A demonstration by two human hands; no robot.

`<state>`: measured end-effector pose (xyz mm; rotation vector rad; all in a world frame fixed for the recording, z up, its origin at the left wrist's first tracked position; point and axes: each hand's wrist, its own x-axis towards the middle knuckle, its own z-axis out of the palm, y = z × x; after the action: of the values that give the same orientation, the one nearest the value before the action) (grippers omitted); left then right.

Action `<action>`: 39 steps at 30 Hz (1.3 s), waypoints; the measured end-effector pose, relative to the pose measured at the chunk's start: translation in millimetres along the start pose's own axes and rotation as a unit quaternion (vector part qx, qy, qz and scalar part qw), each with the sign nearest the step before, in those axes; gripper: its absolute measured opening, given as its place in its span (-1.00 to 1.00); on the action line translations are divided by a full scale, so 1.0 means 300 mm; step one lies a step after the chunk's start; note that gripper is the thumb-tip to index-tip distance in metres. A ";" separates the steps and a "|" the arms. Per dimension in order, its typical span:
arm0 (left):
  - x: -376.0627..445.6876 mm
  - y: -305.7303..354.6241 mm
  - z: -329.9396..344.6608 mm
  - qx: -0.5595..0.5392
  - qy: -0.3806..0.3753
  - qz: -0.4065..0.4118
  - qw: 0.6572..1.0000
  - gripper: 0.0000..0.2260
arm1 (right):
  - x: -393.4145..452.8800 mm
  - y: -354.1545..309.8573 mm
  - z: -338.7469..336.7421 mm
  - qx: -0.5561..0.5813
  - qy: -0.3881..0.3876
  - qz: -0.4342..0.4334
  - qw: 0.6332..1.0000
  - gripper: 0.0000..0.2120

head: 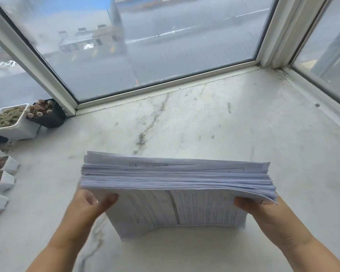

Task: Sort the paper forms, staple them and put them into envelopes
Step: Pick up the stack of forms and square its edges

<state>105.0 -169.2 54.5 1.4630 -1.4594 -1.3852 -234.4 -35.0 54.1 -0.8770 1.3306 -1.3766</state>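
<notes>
A thick stack of printed paper forms (175, 179) stands on its long edge on the marble sill, top edges fanned toward me. My left hand (88, 203) grips the stack's left end, thumb on the near sheet, fingers hidden behind. At the right end, my right hand (261, 211) holds the stack the same way. The nearest sheet shows a printed table of lines. No stapler or envelopes are in view.
The white marble sill (204, 118) runs to window frames at the back and right. A white planter (10, 122) and a black pot (47, 112) stand at the back left. Several small white pots (0, 179) line the left edge.
</notes>
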 end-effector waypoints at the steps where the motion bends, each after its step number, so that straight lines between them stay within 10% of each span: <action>1: -0.017 -0.035 0.017 -0.007 -0.022 -0.025 0.999 -0.15 | 0.000 -0.001 -0.002 -0.004 0.001 0.004 1.000 -0.64; 16: -0.282 -0.121 0.247 -0.042 0.260 0.023 0.964 -0.58 | -0.099 0.029 0.066 -0.067 0.091 0.010 0.994 -0.65; 39: -0.379 -0.184 0.202 -0.109 0.233 0.039 0.966 -0.49 | -0.093 0.000 0.067 -0.069 -0.003 -0.007 0.998 -0.52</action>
<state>83.0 -36.7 14.2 1.4471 -1.0220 -1.0240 -208.3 -13.5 60.5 -0.9836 1.4305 -1.3027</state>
